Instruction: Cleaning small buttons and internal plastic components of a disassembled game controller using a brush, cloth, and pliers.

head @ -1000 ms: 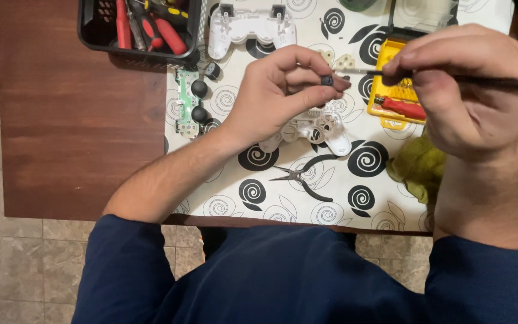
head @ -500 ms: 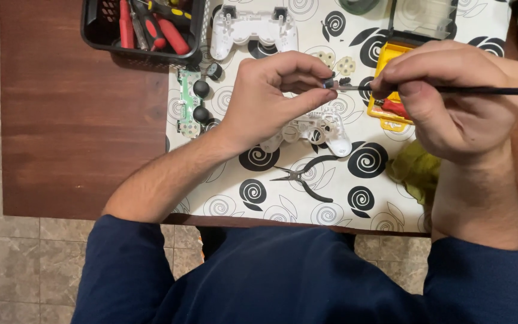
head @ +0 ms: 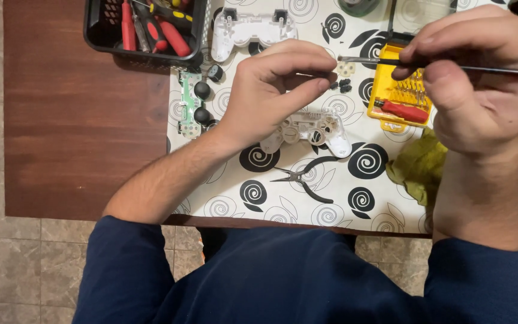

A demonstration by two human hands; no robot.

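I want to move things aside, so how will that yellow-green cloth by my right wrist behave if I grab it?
The yellow-green cloth lies crumpled in soft folds, so it will likely be floppy and light. It probably won't roll or slide on the patterned table cover, though it could drag against the yellow bit case beside it.

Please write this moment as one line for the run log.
left hand: pinches small dark part, raised | right hand: holds thin tool, tip toward part | below: white controller shell, pliers

brown wooden table (head: 85, 132), beige tiled floor (head: 25, 270).
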